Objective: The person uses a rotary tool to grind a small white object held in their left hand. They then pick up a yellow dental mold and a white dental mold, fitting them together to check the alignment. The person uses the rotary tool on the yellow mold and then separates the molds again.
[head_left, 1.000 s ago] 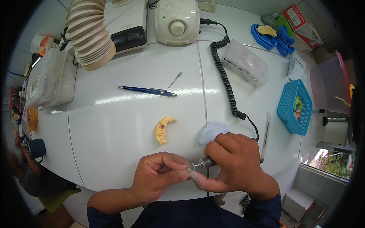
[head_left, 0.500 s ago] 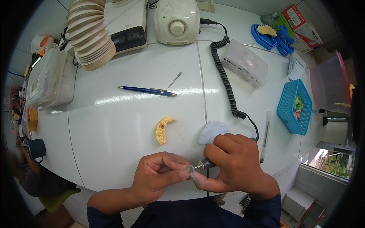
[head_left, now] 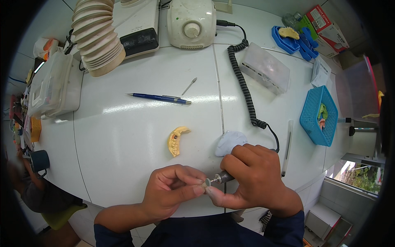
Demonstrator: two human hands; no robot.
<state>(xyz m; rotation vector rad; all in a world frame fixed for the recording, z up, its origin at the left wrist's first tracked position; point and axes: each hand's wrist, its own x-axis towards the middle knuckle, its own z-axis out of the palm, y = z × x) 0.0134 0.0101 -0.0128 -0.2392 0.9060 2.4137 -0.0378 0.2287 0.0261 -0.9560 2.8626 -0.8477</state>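
Observation:
My right hand [head_left: 257,177] is wrapped round a dark rotary handpiece [head_left: 224,177], its metal shank pointing left. A small greenish-grey grinding disc [head_left: 208,182] sits on the end of the shank. Thumb and fingers of my left hand [head_left: 170,191] are pinched right beside the disc; the tiny piece between them is mostly hidden and too small to name. My right thumb reaches to the left fingertips. Beyond the hands lies a yellow dental model [head_left: 174,144] with one dark tooth spot. A pale blue lump [head_left: 230,143] rests just past my right knuckles.
A black coiled cord [head_left: 240,82] runs from a cream control unit [head_left: 191,26]. A blue mechanical pencil [head_left: 158,98], a small bur [head_left: 189,86] and a pen [head_left: 287,148] lie on the table. Around them stand a clear box [head_left: 265,68], blue basket [head_left: 319,117] and ribbed hose [head_left: 94,39].
The disc and the handpiece tip have shifted very slightly against the left fingertips. Both hands otherwise keep their places.

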